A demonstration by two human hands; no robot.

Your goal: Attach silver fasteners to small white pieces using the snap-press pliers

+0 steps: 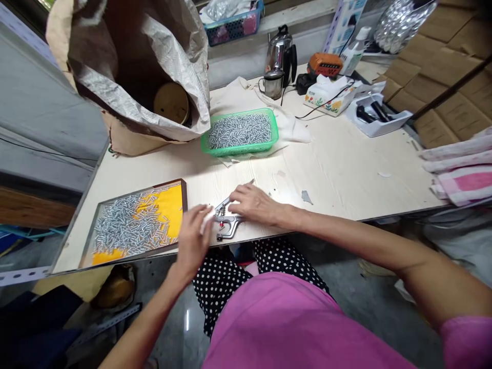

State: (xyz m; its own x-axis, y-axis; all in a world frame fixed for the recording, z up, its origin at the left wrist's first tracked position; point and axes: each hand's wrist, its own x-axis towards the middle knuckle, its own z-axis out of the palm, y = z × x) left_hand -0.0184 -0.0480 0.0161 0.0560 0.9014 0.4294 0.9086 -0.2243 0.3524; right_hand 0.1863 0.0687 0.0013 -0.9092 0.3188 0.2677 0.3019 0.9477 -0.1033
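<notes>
A small metal hand press tool [226,223] sits at the near edge of the pale wooden table [338,164]. My right hand [255,204] rests on top of it, fingers curled over its lever. My left hand [194,241] is beside the tool on its left, fingers pinched together at the tool's jaw around something small and pale that I cannot make out. Left of my hands lies a brown-framed tray [184,205] with a yellow floor, holding several small silver metal pieces [126,225].
A green plastic basket [240,148] full of silver pieces stands mid-table. A big woven sack [154,66] sits at back left. A kettle [280,56], a tissue box [330,97] and a white tray [378,123] are at the back; folded cloths [461,174] lie at the right.
</notes>
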